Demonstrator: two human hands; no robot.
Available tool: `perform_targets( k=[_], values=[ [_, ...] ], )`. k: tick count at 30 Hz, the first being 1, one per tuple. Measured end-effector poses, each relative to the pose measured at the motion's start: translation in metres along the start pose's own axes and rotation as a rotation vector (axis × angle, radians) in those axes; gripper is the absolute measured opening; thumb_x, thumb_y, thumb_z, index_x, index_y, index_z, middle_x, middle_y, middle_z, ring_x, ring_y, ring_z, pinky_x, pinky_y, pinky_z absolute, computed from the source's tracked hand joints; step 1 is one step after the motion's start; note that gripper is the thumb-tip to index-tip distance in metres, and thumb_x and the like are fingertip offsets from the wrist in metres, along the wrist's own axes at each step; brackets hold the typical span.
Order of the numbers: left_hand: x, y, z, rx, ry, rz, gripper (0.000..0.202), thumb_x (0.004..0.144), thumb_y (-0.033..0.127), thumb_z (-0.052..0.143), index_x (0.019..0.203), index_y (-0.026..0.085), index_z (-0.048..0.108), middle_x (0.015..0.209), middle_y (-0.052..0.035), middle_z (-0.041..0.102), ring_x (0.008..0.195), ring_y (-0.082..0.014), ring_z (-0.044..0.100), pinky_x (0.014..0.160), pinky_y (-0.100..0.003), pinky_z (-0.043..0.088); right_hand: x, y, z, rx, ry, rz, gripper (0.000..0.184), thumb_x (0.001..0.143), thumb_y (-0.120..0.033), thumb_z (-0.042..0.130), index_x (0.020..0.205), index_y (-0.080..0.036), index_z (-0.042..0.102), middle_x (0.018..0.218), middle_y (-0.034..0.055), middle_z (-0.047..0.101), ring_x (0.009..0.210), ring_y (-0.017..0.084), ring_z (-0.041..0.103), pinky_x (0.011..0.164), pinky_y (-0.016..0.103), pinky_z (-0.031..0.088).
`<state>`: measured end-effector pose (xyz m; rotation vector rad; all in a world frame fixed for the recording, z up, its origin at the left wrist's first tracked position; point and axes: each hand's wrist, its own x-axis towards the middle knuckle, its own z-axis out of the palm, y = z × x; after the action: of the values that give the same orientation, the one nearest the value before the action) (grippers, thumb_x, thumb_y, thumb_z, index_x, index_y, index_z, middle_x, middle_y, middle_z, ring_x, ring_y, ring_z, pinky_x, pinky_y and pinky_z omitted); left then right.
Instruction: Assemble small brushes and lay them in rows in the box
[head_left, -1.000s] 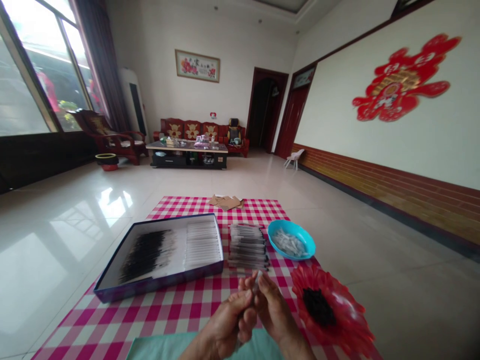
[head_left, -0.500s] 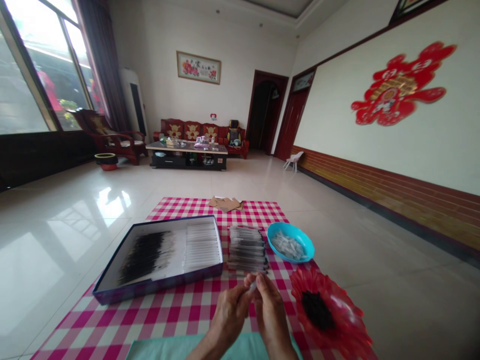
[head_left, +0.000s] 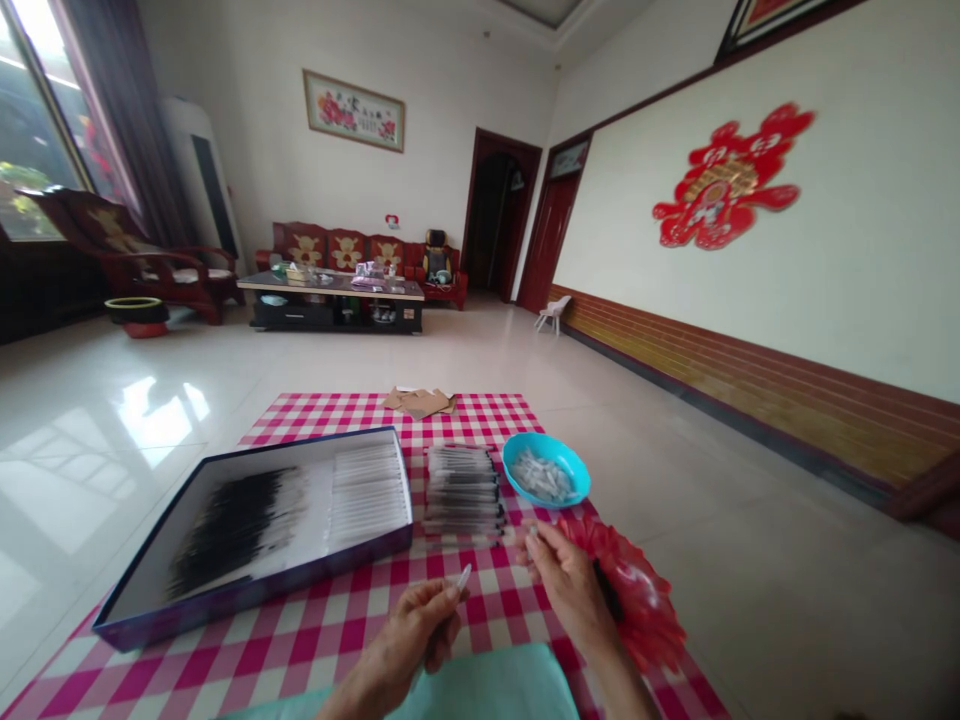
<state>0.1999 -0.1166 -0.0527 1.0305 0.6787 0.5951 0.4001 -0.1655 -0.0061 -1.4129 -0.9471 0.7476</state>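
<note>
Pinching a small white tube [head_left: 463, 577] between its fingers [head_left: 444, 594], the left hand [head_left: 416, 625] hovers over a pink checked cloth [head_left: 480, 600] spread on the tiled floor [head_left: 150, 480]. The right hand [head_left: 570, 590], fingers loosely open, sits just beside a red dish [head_left: 637, 590]. Ahead lie a box of brushes [head_left: 255, 590], a stack of brushes [head_left: 461, 490] and a blue bowl [head_left: 544, 440].
</note>
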Motion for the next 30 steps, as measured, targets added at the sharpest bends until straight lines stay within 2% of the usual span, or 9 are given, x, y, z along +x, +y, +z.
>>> perform_targets(
  k=[4,6,11,15,18,21,24,26,30],
  values=[
    [0.000,-0.008,0.000,0.047,0.004,-0.006,0.046,0.069,0.061,0.061,0.066,0.017,0.048,0.050,0.0049,0.048,0.037,-0.0047,0.035,0.035,-0.019,0.019,0.036,0.015,-0.044,-0.430,0.107,-0.141,0.033,0.078,-0.040,0.056,0.102,-0.022,0.068,0.082,0.0041,0.074,0.070,0.023,0.068,0.061,0.033,0.052],
    [0.000,-0.011,0.001,0.047,0.003,-0.010,0.046,0.069,0.061,0.061,0.065,0.018,0.046,0.050,0.0049,0.048,0.037,-0.0047,0.035,0.035,-0.019,0.020,0.064,0.016,-0.055,-0.520,0.145,-0.190,0.028,0.073,-0.036,0.060,0.097,-0.024,0.071,0.088,0.0041,0.074,0.080,0.026,0.067,0.072,0.036,0.050],
    [-0.001,-0.013,0.001,0.027,-0.001,0.015,0.038,0.074,0.052,0.060,0.067,0.017,0.048,0.054,0.0040,0.049,0.040,-0.0051,0.037,0.037,-0.019,0.023,0.127,0.009,-0.060,-0.651,0.169,-0.252,0.019,0.065,-0.024,0.061,0.080,-0.026,0.073,0.084,0.0054,0.074,0.085,0.029,0.066,0.083,0.040,0.045],
    [-0.001,-0.011,-0.001,0.005,-0.004,0.028,0.028,0.076,0.042,0.060,0.072,0.015,0.051,0.055,0.0037,0.050,0.041,-0.0053,0.039,0.037,-0.018,0.024,0.143,0.006,-0.056,-0.697,0.192,-0.309,0.032,0.063,-0.020,0.058,0.093,-0.019,0.070,0.098,0.0134,0.071,0.097,0.034,0.062,0.090,0.046,0.042],
    [-0.002,-0.008,-0.001,-0.016,0.002,0.028,0.024,0.075,0.038,0.059,0.071,0.015,0.051,0.054,0.0035,0.051,0.040,-0.0056,0.039,0.037,-0.018,0.024,0.126,0.003,-0.040,-0.696,0.170,-0.383,0.037,0.070,-0.024,0.055,0.104,-0.016,0.066,0.109,0.0157,0.067,0.103,0.033,0.059,0.093,0.047,0.041],
    [-0.002,-0.008,0.001,-0.054,0.004,0.024,0.021,0.072,0.035,0.059,0.070,0.016,0.050,0.053,0.0034,0.051,0.040,-0.0060,0.040,0.036,-0.018,0.024,0.085,0.008,-0.009,-0.657,0.065,-0.464,0.031,0.079,-0.030,0.051,0.105,-0.019,0.065,0.104,0.0111,0.069,0.097,0.027,0.064,0.086,0.040,0.049],
    [-0.003,-0.010,0.003,-0.070,0.000,0.021,0.018,0.070,0.032,0.058,0.069,0.016,0.051,0.053,0.0024,0.053,0.038,-0.0063,0.040,0.035,-0.019,0.024,0.039,0.033,0.025,-0.593,-0.060,-0.563,0.029,0.086,-0.030,0.045,0.106,-0.018,0.064,0.099,0.0105,0.071,0.088,0.023,0.068,0.076,0.033,0.055],
    [-0.006,-0.007,0.000,-0.043,-0.003,0.031,0.016,0.070,0.031,0.057,0.071,0.015,0.053,0.054,0.0016,0.055,0.039,-0.0067,0.042,0.036,-0.019,0.027,0.016,0.056,0.040,-0.568,-0.054,-0.640,0.028,0.087,-0.028,0.045,0.104,-0.019,0.064,0.097,0.0093,0.072,0.088,0.022,0.069,0.076,0.030,0.056],
    [-0.017,0.024,-0.026,0.173,0.058,0.115,0.022,0.071,0.034,0.060,0.077,0.013,0.061,0.057,0.0029,0.054,0.046,-0.0070,0.045,0.043,-0.019,0.034,-0.003,0.091,0.048,-0.520,-0.061,-0.731,0.026,0.088,-0.029,0.047,0.105,-0.021,0.065,0.094,0.0065,0.074,0.084,0.020,0.071,0.072,0.025,0.058]
  ],
)
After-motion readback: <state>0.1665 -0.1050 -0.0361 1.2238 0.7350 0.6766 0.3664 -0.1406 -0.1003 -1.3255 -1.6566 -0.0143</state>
